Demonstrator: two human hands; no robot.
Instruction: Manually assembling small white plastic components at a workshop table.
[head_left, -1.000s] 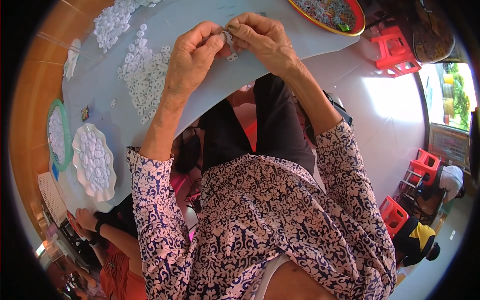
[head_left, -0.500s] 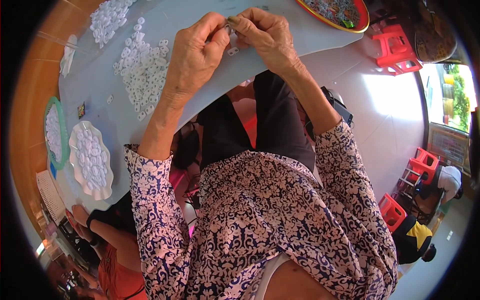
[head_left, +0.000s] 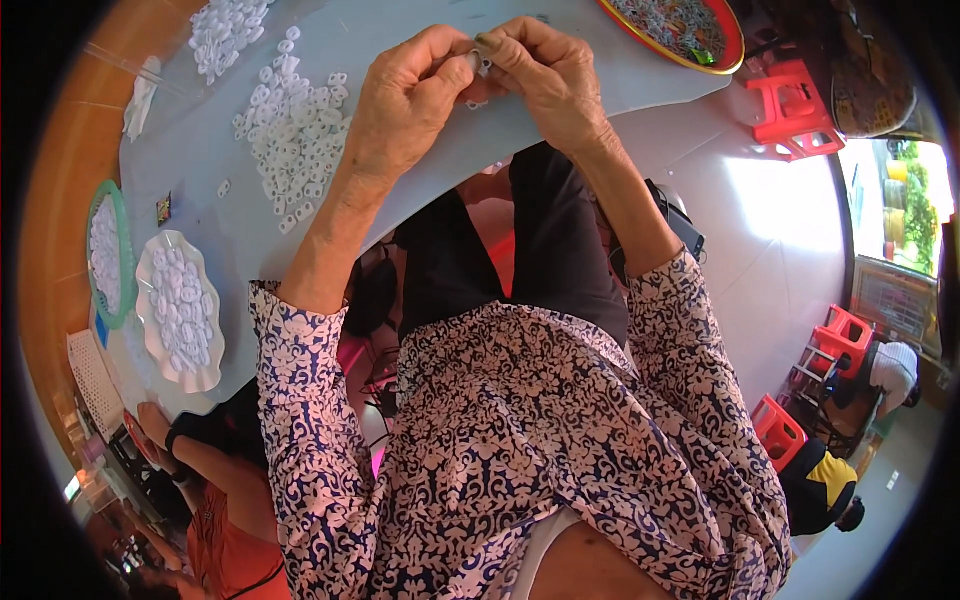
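My left hand (head_left: pixel 412 105) and my right hand (head_left: pixel 545 80) meet above the near edge of the grey table (head_left: pixel 200 205). Thumbs and fingers of both are closed in a pinch around a small white plastic piece (head_left: pixel 485 66), mostly covered by the fingertips. Just left of my left hand spreads a loose pile of small white plastic pieces with holes (head_left: pixel 300 135). Another heap of white pieces (head_left: pixel 225 38) lies farther off at the upper left. To the right of my hands, a red tray with a gold rim (head_left: pixel 733 62) holds many small grey, metal-looking parts.
On the left stand a white wavy-edged dish (head_left: pixel 212 372) and a green basket (head_left: pixel 127 255), both holding white pieces. Red stools (head_left: pixel 790 110) stand on the floor at right. A person in orange (head_left: pixel 235 540) sits at lower left; others sit at far right.
Both hands have shifted slightly right and stay pinched together. The view has turned a little, so the table things appear slightly displaced.
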